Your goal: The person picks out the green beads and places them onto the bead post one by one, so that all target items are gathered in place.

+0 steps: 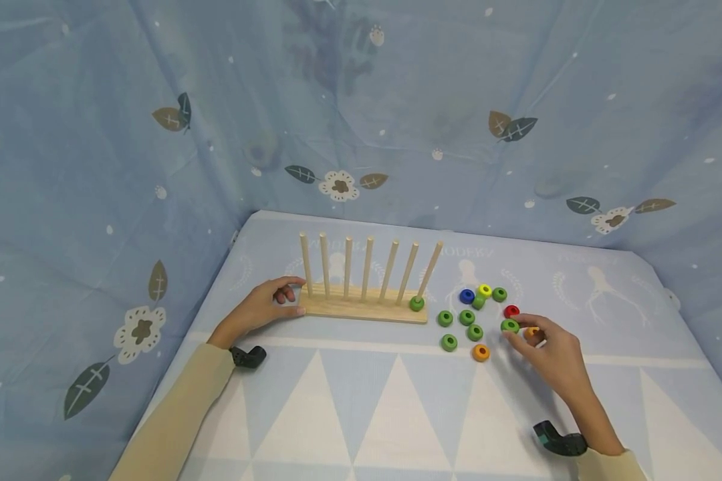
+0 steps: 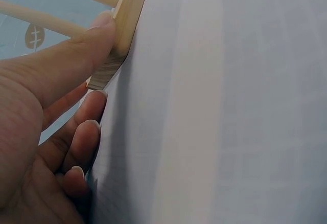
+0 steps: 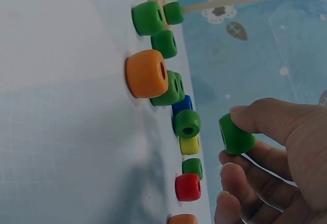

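Mid-frame, a wooden peg rack (image 1: 355, 310) was pinched, apparently for steadiness, by fingers of the left hand (image 1: 260, 310), while at centre right a green bead (image 1: 508, 329) was clamped by fingers of the right hand (image 1: 555, 355), its hole presumably left clear.

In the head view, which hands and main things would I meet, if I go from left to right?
Left hand → wooden peg rack → blue bead → yellow bead → right hand with a held green bead.

Head camera looks forward and down; both close wrist views share the pegboard (image 1: 355, 309).
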The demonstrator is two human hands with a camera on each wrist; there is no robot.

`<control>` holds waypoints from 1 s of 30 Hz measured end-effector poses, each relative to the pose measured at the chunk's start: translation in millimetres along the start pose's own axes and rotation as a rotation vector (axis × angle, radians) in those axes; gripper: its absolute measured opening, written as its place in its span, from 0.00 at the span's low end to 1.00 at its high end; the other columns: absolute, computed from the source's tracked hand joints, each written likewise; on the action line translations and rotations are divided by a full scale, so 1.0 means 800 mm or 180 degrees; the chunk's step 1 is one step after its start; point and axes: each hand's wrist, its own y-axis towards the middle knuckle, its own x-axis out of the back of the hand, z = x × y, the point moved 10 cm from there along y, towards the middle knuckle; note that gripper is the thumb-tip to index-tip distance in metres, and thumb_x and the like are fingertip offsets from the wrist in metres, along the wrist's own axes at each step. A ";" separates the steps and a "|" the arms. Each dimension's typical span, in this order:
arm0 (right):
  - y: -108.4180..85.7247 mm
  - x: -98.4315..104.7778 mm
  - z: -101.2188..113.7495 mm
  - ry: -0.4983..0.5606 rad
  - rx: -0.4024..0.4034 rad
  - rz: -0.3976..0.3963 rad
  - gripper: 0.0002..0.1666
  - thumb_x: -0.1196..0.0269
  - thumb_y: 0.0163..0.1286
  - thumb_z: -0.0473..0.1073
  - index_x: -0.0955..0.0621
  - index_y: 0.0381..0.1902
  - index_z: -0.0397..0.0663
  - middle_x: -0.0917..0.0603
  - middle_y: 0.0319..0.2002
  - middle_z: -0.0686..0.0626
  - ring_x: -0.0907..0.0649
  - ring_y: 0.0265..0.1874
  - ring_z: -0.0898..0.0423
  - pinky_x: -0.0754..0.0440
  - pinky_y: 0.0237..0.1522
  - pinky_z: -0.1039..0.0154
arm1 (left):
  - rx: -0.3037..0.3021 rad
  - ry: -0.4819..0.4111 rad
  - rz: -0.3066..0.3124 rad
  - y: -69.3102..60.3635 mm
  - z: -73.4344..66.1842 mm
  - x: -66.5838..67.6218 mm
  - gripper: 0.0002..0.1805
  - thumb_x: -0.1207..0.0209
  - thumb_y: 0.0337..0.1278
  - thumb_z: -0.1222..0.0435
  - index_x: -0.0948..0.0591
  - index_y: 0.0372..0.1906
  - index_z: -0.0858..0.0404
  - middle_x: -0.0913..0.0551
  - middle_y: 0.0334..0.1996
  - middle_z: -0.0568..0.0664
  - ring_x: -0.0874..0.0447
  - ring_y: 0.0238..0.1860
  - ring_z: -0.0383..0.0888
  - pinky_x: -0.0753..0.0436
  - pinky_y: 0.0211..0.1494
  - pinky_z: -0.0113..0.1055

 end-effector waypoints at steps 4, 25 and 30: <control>0.002 0.002 0.003 -0.0006 0.0045 -0.0032 0.24 0.25 0.64 0.45 0.16 0.56 0.43 0.15 0.41 0.40 0.24 0.29 0.51 0.29 0.21 0.65 | 0.0010 0.0009 -0.0012 -0.001 -0.001 0.001 0.37 0.24 0.55 0.54 0.23 0.69 0.56 0.22 0.43 0.51 0.28 0.42 0.49 0.28 0.50 0.44; 0.009 0.014 0.024 0.0092 0.0299 -0.0216 0.22 0.25 0.64 0.43 0.15 0.55 0.44 0.14 0.43 0.41 0.25 0.21 0.56 0.30 0.17 0.65 | 0.0008 0.0052 -0.0011 0.001 -0.010 0.002 0.37 0.24 0.56 0.57 0.24 0.70 0.60 0.22 0.42 0.53 0.28 0.41 0.49 0.28 0.49 0.46; 0.009 0.012 0.027 0.0109 0.0263 -0.0179 0.22 0.25 0.65 0.43 0.15 0.55 0.44 0.14 0.43 0.41 0.25 0.21 0.55 0.30 0.18 0.65 | 0.0009 0.0071 -0.0002 -0.001 -0.009 0.001 0.38 0.24 0.56 0.57 0.24 0.70 0.60 0.22 0.42 0.53 0.28 0.41 0.48 0.28 0.50 0.45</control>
